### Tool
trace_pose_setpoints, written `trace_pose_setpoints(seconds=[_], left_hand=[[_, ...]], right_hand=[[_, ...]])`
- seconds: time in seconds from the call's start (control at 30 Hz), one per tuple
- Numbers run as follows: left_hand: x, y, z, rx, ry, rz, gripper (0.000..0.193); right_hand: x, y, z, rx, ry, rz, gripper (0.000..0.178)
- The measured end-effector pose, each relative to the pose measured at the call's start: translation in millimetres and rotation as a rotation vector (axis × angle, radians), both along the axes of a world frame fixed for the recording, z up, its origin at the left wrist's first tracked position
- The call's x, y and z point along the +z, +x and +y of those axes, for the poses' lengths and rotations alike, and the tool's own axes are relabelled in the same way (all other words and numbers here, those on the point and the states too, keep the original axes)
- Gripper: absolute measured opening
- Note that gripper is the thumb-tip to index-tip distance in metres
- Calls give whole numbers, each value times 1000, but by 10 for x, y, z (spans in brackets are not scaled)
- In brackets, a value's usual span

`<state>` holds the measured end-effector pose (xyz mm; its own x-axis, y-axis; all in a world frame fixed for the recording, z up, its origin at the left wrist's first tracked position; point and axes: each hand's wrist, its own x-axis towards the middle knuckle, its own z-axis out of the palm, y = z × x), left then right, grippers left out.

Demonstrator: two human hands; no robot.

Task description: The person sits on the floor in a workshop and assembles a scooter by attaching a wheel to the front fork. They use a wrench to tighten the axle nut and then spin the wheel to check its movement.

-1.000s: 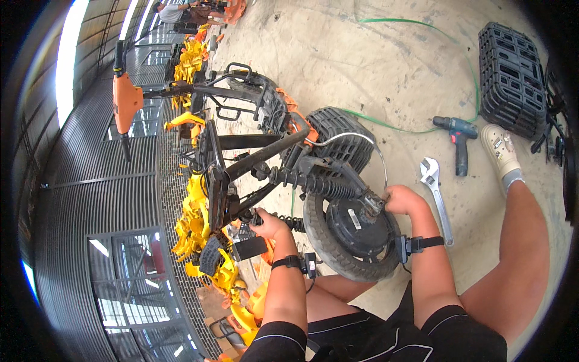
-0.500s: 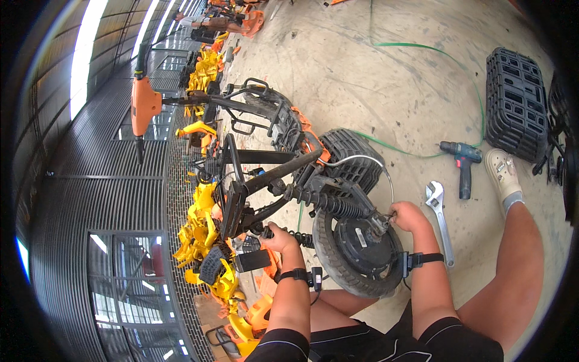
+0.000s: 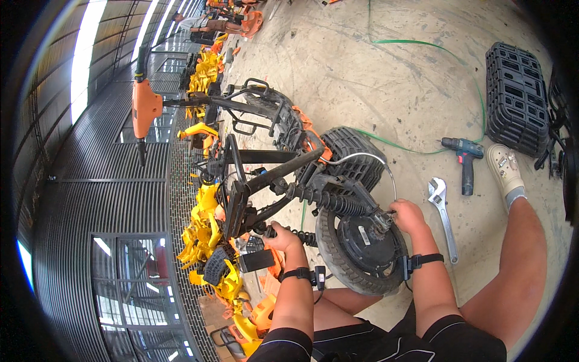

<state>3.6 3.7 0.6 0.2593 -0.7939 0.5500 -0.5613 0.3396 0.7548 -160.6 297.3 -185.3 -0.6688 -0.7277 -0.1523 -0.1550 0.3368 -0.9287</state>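
A stripped electric scooter frame [image 3: 289, 155] fills the middle, its rear wheel [image 3: 363, 248] with a black hub nearest me. My left hand [image 3: 283, 237] is closed around the upper end of the near shock absorber [image 3: 306, 239], by the frame. At the wheel's axle [image 3: 381, 221], my right hand [image 3: 408, 215] is closed with its fingertips pinched together. A grey cable [image 3: 369, 158] loops from the frame down to those fingertips; its end is hidden there. The second shock absorber [image 3: 332, 199] runs from the frame toward the axle.
An adjustable wrench [image 3: 442, 218] and a cordless drill [image 3: 464, 161] lie on the floor to the right. Beyond them stands a black plastic crate [image 3: 517, 99]. A green strap [image 3: 425, 43] curves across the concrete. Yellow body panels [image 3: 199, 226] are heaped at left; a person [image 3: 202, 24] is far off.
The whole view has shifted slightly. Both hands keep their places, the left on the shock absorber and the right by the axle.
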Motion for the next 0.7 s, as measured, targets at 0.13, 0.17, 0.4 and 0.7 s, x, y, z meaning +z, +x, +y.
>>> trace_pose_setpoints(seconds=[0.13, 0.17, 0.4, 0.7], left_hand=[[32, -72, 61, -6, 23, 13, 66], [73, -243, 221, 10, 8, 27, 57], [226, -269, 353, 27, 101, 9, 72], [125, -149, 205, 31, 41, -64, 75]], right_hand=[[-74, -15, -14, 35, 52, -23, 21], [-127, -22, -8, 38, 69, -31, 21], [47, -212, 41, 290, 133, -212, 30], [-73, -149, 14, 170, 106, -260, 27]])
